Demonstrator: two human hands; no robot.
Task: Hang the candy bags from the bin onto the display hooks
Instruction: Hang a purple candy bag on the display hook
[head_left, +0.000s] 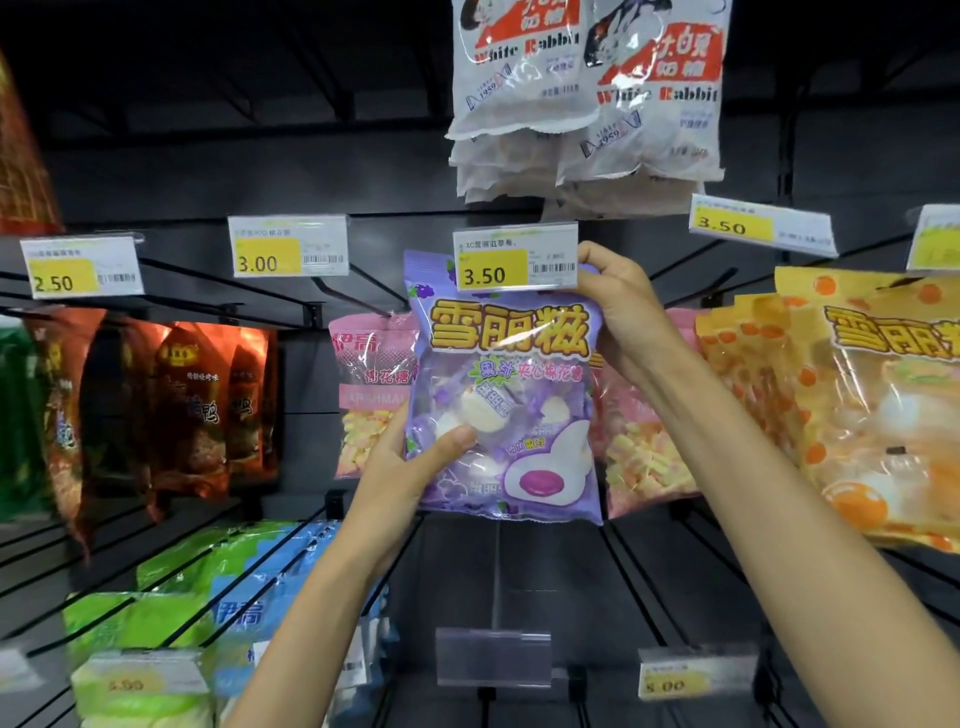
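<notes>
**Purple bag held up at the 3.50 tag**

The glossy purple plastic candy bag (506, 395) sits between 2 grips: left hand (410, 467) clenched on its lower left edge, right hand (621, 306) pinching its top right corner. The white-and-yellow 3.50 price tag (516, 256) overlaps the bag's top. Pink marshmallow bags (371, 395) hang just behind.

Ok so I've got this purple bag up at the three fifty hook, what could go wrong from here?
1. The price tag covers the top edge of the purple bag, so the hole and hook tip are hidden; you may miss and tear the header.
2. The right hand pinches only the top corner, and the left hand only the lower edge; it could slip.
3. The pink bags close behind could get snagged.
</notes>
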